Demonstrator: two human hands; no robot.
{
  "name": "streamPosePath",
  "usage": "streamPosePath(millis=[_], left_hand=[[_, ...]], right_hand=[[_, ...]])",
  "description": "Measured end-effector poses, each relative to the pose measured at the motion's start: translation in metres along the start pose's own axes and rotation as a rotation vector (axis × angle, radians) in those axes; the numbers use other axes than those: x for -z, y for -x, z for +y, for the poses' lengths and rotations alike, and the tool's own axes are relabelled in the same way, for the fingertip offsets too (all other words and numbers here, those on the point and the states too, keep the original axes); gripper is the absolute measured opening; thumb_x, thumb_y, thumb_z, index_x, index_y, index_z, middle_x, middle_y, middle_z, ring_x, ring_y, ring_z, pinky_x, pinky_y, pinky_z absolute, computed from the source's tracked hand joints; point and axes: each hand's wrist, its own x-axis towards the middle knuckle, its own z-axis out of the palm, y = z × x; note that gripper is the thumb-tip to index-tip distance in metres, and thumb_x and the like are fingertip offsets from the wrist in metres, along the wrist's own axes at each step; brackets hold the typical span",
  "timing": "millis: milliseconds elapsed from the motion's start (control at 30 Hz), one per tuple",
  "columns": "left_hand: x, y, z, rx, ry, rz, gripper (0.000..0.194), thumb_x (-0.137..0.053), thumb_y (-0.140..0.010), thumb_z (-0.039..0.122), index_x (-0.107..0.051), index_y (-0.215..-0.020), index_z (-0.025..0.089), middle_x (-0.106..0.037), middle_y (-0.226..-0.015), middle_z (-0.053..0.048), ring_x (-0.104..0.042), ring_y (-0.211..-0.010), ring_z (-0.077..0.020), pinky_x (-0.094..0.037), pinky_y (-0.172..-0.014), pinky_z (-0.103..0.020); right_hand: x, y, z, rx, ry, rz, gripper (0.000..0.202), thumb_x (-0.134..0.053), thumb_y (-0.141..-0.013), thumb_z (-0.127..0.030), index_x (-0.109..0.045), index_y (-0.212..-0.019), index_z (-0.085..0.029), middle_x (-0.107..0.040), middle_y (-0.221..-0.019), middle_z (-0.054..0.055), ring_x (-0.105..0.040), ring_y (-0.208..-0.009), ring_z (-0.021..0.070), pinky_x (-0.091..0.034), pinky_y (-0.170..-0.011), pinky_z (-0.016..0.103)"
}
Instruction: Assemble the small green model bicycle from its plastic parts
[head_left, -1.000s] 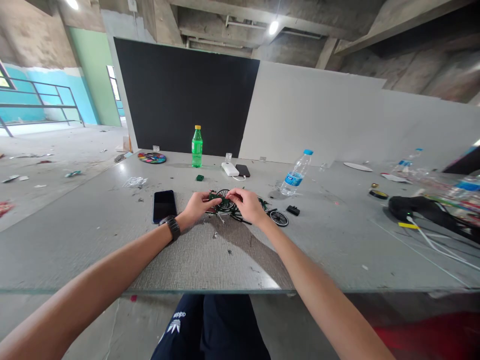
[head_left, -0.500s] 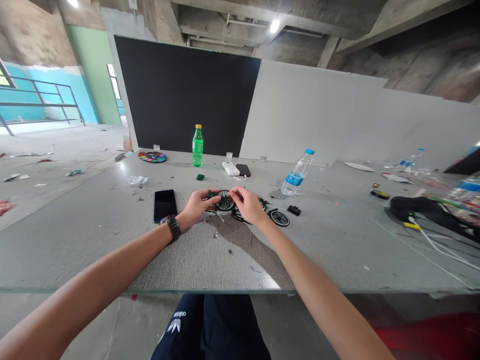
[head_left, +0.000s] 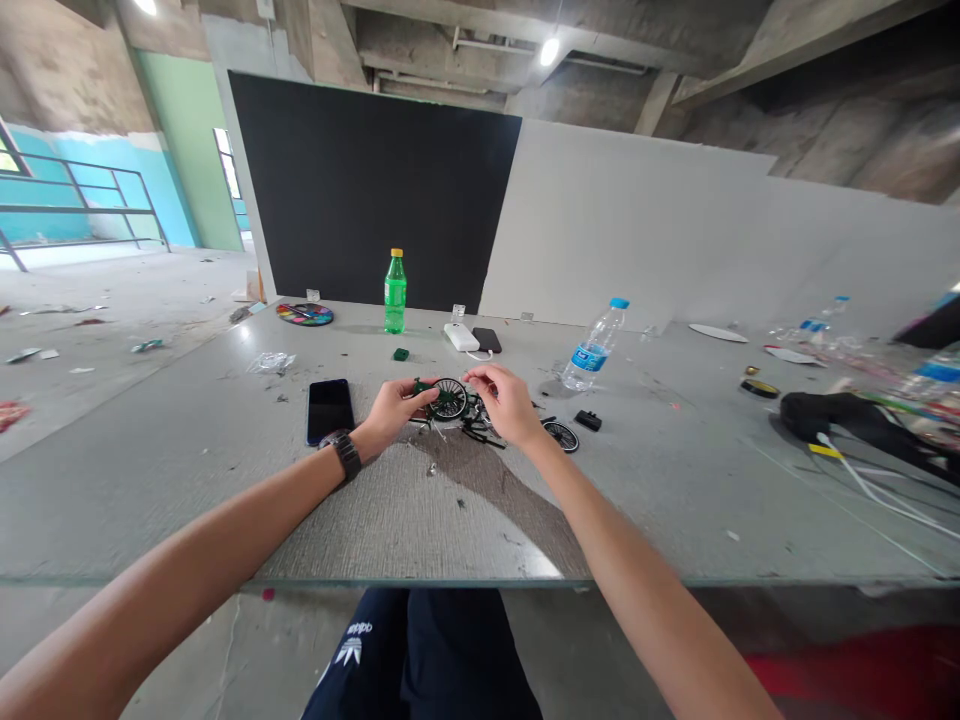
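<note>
My left hand (head_left: 396, 408) is closed on a small green part with a black spoked toy bicycle wheel (head_left: 450, 399) at its end. Just right of that wheel, the thumb and fingertips of my right hand (head_left: 504, 402) are pinched together; whatever they hold is too small to make out. Under and between the hands lie dark bicycle pieces (head_left: 480, 433), partly hidden by my fingers. A second spoked wheel (head_left: 561, 435) rests on the table to the right of my right wrist.
A phone (head_left: 330, 411) lies left of my hands. Behind stand a green drink bottle (head_left: 394, 292) and a tilted water bottle (head_left: 596, 345). A white power bank (head_left: 460, 338), a small green block (head_left: 400, 354), a black block (head_left: 589, 420) and clear plastic wrap (head_left: 271, 362) lie about.
My right hand has shifted slightly right and up, away from the wheel's edge. My left hand keeps its hold, almost in the same place.
</note>
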Motion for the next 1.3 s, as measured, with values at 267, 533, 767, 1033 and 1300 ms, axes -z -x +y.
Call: streamPosePath(millis=[267, 533, 767, 1033, 1300], left_hand=[[0.0, 0.002, 0.004, 0.002, -0.009, 0.016, 0.043, -0.078, -0.08, 0.036, -0.074, -0.117, 0.015, -0.076, -0.104, -0.01, -0.068, -0.084, -0.0175, -0.054, -0.069, -0.027], [-0.001, 0.004, 0.007, 0.005, 0.006, -0.001, 0.042, -0.076, -0.082, 0.035, -0.073, -0.118, 0.013, -0.075, -0.103, -0.011, -0.068, -0.082, -0.0162, -0.053, -0.07, -0.026], [0.0, 0.003, 0.004, -0.006, 0.035, -0.02, 0.046, -0.077, -0.081, 0.036, -0.071, -0.121, 0.013, -0.075, -0.104, -0.011, -0.068, -0.081, -0.016, -0.052, -0.069, -0.026], [0.0, 0.004, 0.005, 0.005, 0.022, -0.023, 0.05, -0.077, -0.082, 0.038, -0.07, -0.125, 0.014, -0.075, -0.103, -0.01, -0.068, -0.082, -0.0162, -0.053, -0.071, -0.027], [-0.002, 0.005, 0.008, 0.0, 0.01, -0.038, 0.048, -0.075, -0.085, 0.033, -0.067, -0.129, 0.014, -0.075, -0.107, -0.011, -0.068, -0.084, -0.0169, -0.055, -0.075, -0.03]], right_hand=[[-0.001, 0.0, -0.001, -0.009, 0.001, -0.046, 0.025, -0.048, -0.101, -0.035, -0.069, -0.1, -0.02, -0.067, -0.099, 0.01, -0.063, -0.084, 0.0212, -0.051, -0.078, 0.035], [-0.002, 0.001, -0.003, -0.02, -0.02, -0.01, 0.027, -0.049, -0.101, -0.038, -0.071, -0.105, -0.022, -0.068, -0.1, 0.009, -0.063, -0.085, 0.021, -0.051, -0.078, 0.035], [-0.001, 0.0, -0.003, -0.016, -0.037, -0.015, 0.024, -0.055, -0.098, -0.039, -0.071, -0.1, -0.021, -0.068, -0.095, 0.008, -0.064, -0.082, 0.0203, -0.052, -0.076, 0.034], [-0.006, 0.002, -0.003, -0.067, -0.145, -0.087, 0.027, -0.056, -0.097, -0.045, -0.067, -0.096, -0.021, -0.074, -0.089, 0.006, -0.067, -0.078, 0.0196, -0.051, -0.073, 0.032], [-0.008, 0.001, -0.002, -0.059, -0.101, -0.079, 0.028, -0.055, -0.097, -0.045, -0.066, -0.091, -0.02, -0.072, -0.083, 0.005, -0.063, -0.072, 0.0185, -0.048, -0.07, 0.031]])
